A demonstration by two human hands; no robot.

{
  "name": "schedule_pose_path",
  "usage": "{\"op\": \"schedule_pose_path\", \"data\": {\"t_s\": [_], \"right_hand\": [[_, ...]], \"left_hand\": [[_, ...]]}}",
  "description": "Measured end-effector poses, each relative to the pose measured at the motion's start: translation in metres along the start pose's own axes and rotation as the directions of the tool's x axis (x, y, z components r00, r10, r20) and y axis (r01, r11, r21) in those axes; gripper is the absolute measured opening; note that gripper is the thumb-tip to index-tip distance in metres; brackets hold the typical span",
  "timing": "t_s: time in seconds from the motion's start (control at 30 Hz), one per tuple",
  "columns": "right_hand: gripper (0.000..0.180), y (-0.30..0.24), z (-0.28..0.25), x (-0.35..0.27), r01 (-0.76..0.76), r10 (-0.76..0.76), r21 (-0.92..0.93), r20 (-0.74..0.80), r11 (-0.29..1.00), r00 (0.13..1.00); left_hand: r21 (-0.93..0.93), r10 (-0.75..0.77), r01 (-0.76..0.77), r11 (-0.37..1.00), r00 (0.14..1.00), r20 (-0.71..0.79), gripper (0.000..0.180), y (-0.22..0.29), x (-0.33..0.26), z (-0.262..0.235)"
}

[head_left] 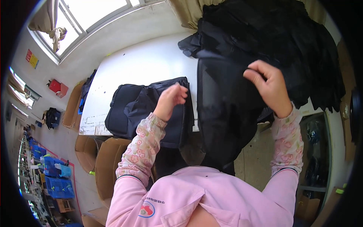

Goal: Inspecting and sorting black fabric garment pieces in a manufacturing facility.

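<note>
My left hand (pixel 173 99) is raised over the right edge of a folded stack of black fabric pieces (pixel 149 109), its fingers curled inward. Whether something small sits in those fingers is hidden. Farther right, my right hand (pixel 269 86) hovers over black fabric, thumb and forefinger bent together at the tips. Any cloth between those tips is lost against the dark background. Between my hands a black fabric panel (pixel 223 96) with a mesh-like strip along its left side lies on the table and drapes over the near edge toward me.
A large heap of black fabric (pixel 264 30) covers the far right of the white table (pixel 147 56). Open cardboard boxes (pixel 109 162) stand below the left edge. Blue baskets (pixel 58 187) line the far left. A glass-fronted cabinet (pixel 315 151) stands at right.
</note>
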State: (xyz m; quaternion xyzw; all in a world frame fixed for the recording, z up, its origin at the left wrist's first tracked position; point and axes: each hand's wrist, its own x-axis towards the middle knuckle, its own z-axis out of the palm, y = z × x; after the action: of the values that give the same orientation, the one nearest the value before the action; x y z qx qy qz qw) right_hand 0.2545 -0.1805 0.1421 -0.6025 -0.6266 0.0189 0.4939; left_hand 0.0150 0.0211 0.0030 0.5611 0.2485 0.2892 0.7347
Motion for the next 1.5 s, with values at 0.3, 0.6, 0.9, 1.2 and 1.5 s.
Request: {"op": "schedule_pose_path", "data": {"t_s": [0.3, 0.6, 0.9, 1.2, 1.5], "right_hand": [[0.019, 0.000, -0.034, 0.037, -0.052, 0.152, 0.509, -0.158, 0.859, 0.976], [0.022, -0.007, -0.011, 0.023, -0.072, 0.312, 0.717, -0.209, 0.693, 0.927], [0.025, 0.155, 0.102, -0.085, -0.301, 0.305, -0.283, -0.030, 0.911, 0.952], [0.016, 0.216, -0.008, -0.098, -0.320, 0.282, -0.185, -0.207, 0.929, 0.937], [0.017, 0.031, -0.047, 0.011, 0.119, -0.120, 0.029, 0.039, 0.992, 0.992]], "left_hand": [[-0.086, -0.209, 0.388, 0.918, 0.656, 0.725, 0.092, -0.124, -0.089, 0.039], [-0.654, -0.145, 0.393, 0.647, 0.905, 0.401, 0.039, -0.123, -0.060, 0.111], [-0.674, 0.307, 0.721, 0.163, 0.612, 0.729, 0.056, -0.035, -0.037, 0.092], [0.178, -0.091, 0.050, 0.983, 0.970, 0.226, 0.048, 0.024, -0.048, -0.041], [0.830, 0.688, -0.547, 0.106, 0.643, 0.336, 0.063, 0.123, -0.013, 0.006]]}}
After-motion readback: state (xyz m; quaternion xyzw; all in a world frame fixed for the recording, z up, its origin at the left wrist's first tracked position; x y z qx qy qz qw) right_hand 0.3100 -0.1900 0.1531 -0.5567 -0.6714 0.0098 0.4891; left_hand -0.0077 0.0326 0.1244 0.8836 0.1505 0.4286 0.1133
